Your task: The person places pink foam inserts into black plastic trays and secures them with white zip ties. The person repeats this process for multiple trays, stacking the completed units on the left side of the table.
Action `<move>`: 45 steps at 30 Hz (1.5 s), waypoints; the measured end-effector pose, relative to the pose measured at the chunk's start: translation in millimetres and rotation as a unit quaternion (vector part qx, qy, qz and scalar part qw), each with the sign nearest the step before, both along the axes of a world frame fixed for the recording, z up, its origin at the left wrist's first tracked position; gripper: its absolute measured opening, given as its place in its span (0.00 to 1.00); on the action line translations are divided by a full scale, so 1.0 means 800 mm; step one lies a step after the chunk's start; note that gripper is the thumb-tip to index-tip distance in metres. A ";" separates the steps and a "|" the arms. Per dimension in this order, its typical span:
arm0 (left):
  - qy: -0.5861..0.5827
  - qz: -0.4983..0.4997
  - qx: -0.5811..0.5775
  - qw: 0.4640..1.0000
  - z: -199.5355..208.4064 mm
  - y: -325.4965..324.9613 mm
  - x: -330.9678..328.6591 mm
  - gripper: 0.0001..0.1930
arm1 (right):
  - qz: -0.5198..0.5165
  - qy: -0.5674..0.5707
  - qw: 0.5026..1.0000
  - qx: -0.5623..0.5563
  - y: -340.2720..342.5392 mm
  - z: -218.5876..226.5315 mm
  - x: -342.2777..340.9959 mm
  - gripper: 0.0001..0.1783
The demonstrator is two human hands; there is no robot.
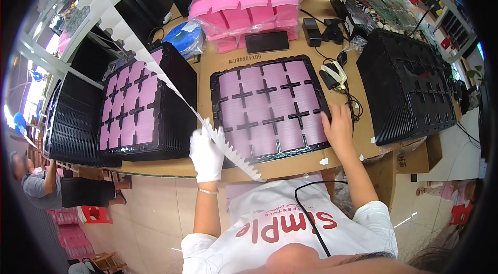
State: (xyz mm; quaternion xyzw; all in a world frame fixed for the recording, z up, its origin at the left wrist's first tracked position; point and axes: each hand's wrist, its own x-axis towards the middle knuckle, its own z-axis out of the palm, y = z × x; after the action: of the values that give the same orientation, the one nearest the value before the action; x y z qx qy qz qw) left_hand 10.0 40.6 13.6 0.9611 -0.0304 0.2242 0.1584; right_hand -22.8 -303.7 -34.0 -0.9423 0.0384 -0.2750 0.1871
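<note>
My left hand (206, 152), in a white glove, is closed around a long whitish strip (179, 92) with notched edges. The strip slants from the upper left down across the front left of a black tray (259, 159). Flat pink pieces (257, 99) fill that tray between black cross-shaped dividers. At the tray's right edge rests my bare right hand (340, 126), fingers stretched out and thumb by the rim; I see nothing held in it.
Left stands a tall black tray stack (179, 82) topped with pink pieces; another black stack (410, 92) is at right. Behind are pink parts in clear film (246, 2), a dark phone (267, 42) and cables (353, 103). A person (46, 186) sits far left.
</note>
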 end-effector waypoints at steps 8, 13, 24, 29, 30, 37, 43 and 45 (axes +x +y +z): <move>-0.060 -0.266 0.047 0.961 -0.043 -0.077 0.142 0.15 | 0.236 -0.011 0.969 -0.072 0.047 -0.037 0.177 0.16; 0.010 -0.288 0.155 0.945 -0.055 -0.107 0.173 0.17 | 0.274 0.019 0.959 -0.072 0.075 -0.047 0.206 0.18; 0.008 -0.228 0.150 0.962 -0.051 -0.108 0.175 0.17 | 0.259 0.046 0.963 -0.064 0.065 -0.049 0.203 0.18; 0.030 -0.268 0.127 0.955 -0.052 -0.085 0.183 0.17 | 0.226 0.024 0.971 -0.075 0.037 -0.048 0.201 0.16; 0.030 -0.267 0.111 0.957 -0.056 -0.072 0.186 0.17 | 0.213 0.026 0.974 -0.074 0.026 -0.047 0.201 0.17; 0.011 -0.205 0.142 0.968 -0.070 -0.021 0.208 0.19 | 0.094 0.012 0.983 -0.161 -0.004 -0.049 0.215 0.19; -0.049 -0.191 0.115 0.974 -0.048 -0.022 0.192 0.14 | 0.140 -0.026 0.988 -0.067 0.003 -0.030 0.195 0.14; -0.007 -0.287 0.048 0.957 -0.047 -0.005 0.161 0.12 | 0.220 0.051 0.974 -0.003 -0.002 -0.018 0.147 0.13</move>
State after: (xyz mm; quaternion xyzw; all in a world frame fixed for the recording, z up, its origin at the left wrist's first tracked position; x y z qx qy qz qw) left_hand 138.7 36.3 -24.4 0.9168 -0.3171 0.1743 0.1691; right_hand 94.5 -305.2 -48.6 -0.9410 -0.1607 -0.1784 0.2383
